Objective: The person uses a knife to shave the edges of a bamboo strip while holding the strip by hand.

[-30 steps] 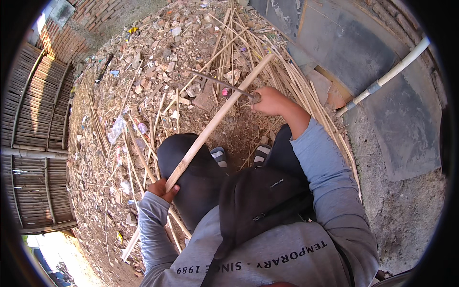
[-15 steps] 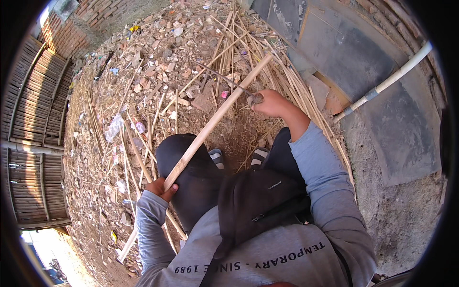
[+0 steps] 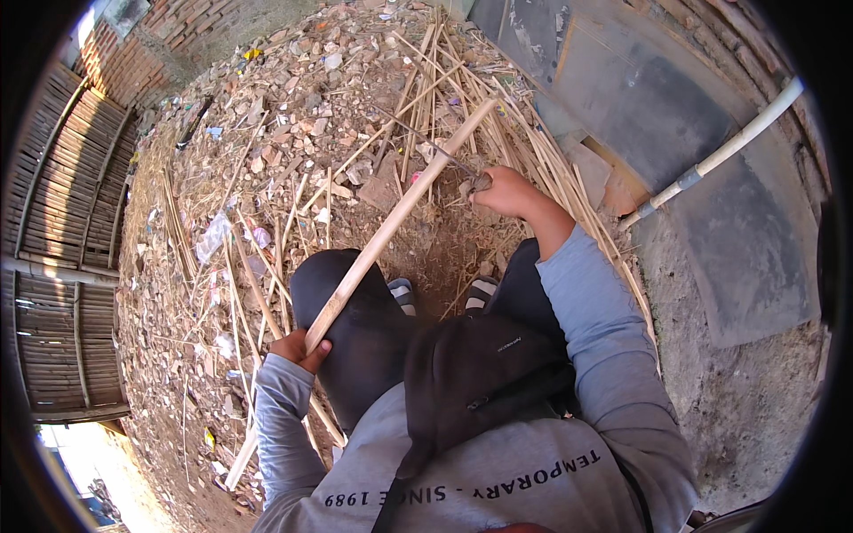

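A long, pale bamboo strip [image 3: 391, 226] slants across my left thigh, up and away to the right. My left hand [image 3: 300, 349] is closed around its nearer part, thumb on top. A pale end shows beyond my left sleeve, but I cannot tell if it is the same piece. My right hand [image 3: 505, 191] is closed on the brown handle of a long, thin-bladed knife [image 3: 411, 131]. The blade points up and left and crosses the strip near its far end. How deep its edge touches the wood cannot be made out.
Rubble-strewn ground [image 3: 293, 115] lies ahead with litter. A pile of split bamboo strips [image 3: 435, 80] is at the far middle, more at left. Dark sheets [image 3: 649, 107] and a white pipe [image 3: 746, 133] stand right. A bamboo-slat wall [image 3: 67, 178] is on the left.
The far end of the bamboo strip has shifted slightly left and its face has turned a little. The knife blade has moved slightly right. Both hands keep their grip.
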Motion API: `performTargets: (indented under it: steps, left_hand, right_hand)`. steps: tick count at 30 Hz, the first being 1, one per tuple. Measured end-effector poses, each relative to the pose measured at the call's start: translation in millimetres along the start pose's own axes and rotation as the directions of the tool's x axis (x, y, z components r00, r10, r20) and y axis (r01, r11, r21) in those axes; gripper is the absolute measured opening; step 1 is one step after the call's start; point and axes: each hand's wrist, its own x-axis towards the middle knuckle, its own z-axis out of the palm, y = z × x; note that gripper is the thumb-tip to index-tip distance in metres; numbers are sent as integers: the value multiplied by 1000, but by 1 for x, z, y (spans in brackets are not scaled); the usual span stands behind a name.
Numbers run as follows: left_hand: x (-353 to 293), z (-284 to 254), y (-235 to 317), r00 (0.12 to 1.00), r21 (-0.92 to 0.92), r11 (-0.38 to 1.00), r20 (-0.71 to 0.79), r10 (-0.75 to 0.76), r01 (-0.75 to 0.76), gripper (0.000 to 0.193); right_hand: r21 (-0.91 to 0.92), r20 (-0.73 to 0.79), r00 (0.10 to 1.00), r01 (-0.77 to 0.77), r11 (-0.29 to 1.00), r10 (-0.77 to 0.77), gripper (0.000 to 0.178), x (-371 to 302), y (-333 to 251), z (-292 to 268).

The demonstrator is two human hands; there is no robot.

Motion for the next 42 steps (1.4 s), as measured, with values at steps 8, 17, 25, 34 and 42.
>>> performTargets:
  steps: [8, 17, 25, 34, 42]
  left_hand:
    - [4, 7, -21, 1000, -161, 987, 30, 6, -1, 38]
    - [-4, 1, 8, 999, -19, 1000, -24, 22, -23, 40]
    - [-2, 0, -5, 1000, -46, 999, -17, 21, -22, 39]
    - [-1, 0, -2, 998, -81, 995, -8, 63, -63, 37]
    - [2, -2, 11, 999, -50, 998, 4, 33, -33, 38]
  right_hand:
    - [-200, 96, 959, 282, 938, -268, 24, -28, -30, 22]
    - [-70, -82, 996, 23, 997, -29, 30, -2, -3, 6]
    - [-213, 95, 983, 172, 962, -154, 28, -25, -37, 14]
    - [-174, 62, 995, 91, 980, -82, 30, -11, -18, 12]
    - [-199, 40, 992, 125, 972, -120, 33, -4, -12, 9]
